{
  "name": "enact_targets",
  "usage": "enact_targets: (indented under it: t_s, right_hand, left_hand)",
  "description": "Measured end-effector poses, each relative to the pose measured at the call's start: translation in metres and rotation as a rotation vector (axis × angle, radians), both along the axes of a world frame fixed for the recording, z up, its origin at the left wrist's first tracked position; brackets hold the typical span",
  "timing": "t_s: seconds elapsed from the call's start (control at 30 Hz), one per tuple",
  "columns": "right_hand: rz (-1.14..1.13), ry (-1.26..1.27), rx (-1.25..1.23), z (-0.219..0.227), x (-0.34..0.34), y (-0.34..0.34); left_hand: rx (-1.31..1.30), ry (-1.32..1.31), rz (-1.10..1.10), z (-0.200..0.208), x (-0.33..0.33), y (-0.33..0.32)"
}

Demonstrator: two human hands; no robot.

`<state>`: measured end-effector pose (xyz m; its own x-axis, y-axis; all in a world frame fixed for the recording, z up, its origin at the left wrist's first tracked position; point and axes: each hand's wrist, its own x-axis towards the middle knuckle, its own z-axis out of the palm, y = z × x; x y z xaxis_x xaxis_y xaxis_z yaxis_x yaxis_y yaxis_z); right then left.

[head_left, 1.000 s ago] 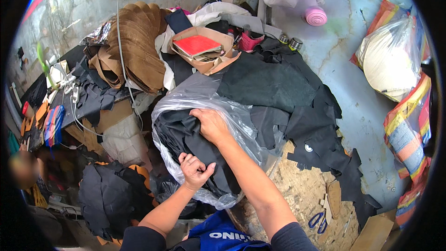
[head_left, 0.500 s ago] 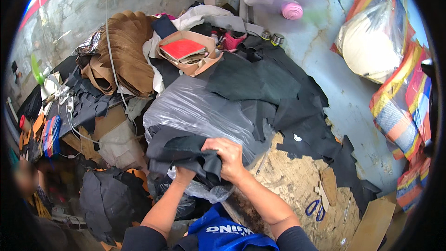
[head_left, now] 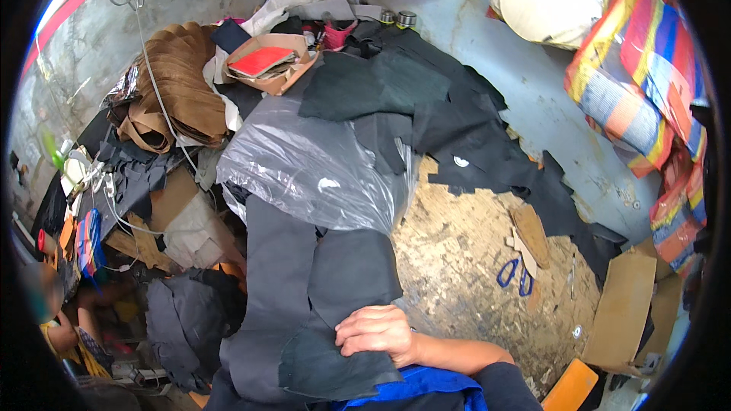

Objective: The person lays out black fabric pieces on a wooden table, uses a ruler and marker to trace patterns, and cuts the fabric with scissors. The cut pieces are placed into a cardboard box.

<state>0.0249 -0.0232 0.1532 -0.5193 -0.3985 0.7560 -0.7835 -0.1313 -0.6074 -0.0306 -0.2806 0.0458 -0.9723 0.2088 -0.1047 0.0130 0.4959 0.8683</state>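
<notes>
Long pieces of black leather-like sheet [head_left: 278,251] hang spread toward me, from the clear plastic wrap [head_left: 297,156] down over my lap. On top lies a darker black piece [head_left: 335,369], with my right hand [head_left: 377,332] closed on it, fingers curled together over its upper part. Another black piece [head_left: 354,270] lies just beyond that hand. My left hand is out of sight; the black sheets cover the place where its forearm would come in.
The worn wooden board [head_left: 457,259] at right bears blue-handled scissors [head_left: 518,275] and a brown template [head_left: 531,236]. Black scraps [head_left: 487,156] line its far edge. A cardboard box [head_left: 620,312] stands at right. Stacked brown sheets [head_left: 175,76] and an open carton [head_left: 266,61] lie behind.
The bunched black material has been unfolded and laid out toward me. My right hand has come down nearer my body; my left hand has gone from sight. The view has shifted.
</notes>
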Motion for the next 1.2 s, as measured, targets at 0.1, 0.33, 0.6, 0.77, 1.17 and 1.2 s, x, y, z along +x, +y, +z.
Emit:
enact_targets:
  t_s: [0.1,0.33,0.6,0.77,1.17,1.2]
  right_hand:
    - [0.009,-0.088,0.003,0.002,0.027,0.016]
    - [0.024,-0.254,-0.162,0.004,0.082,0.071]
    - [0.136,0.009,-0.256,0.021,0.087,0.192]
    - [0.059,0.253,-0.155,0.045,0.099,0.261]
    - [-1.102,-0.505,-0.016,-0.025,0.023,0.395]
    - [-1.227,-0.709,0.044,-0.043,0.03,0.413]
  left_hand:
    - [0.076,0.162,-0.07,0.027,-0.01,0.028]
    - [0.144,0.51,-0.249,0.085,-0.083,0.17]
    - [0.351,0.176,-1.6,0.101,0.021,0.298]
    - [0.684,-0.25,-1.778,0.122,-0.041,0.347]
    - [0.427,-0.577,-0.636,0.145,-0.259,0.373]
    - [0.418,-0.495,-0.61,0.124,-0.285,0.373]
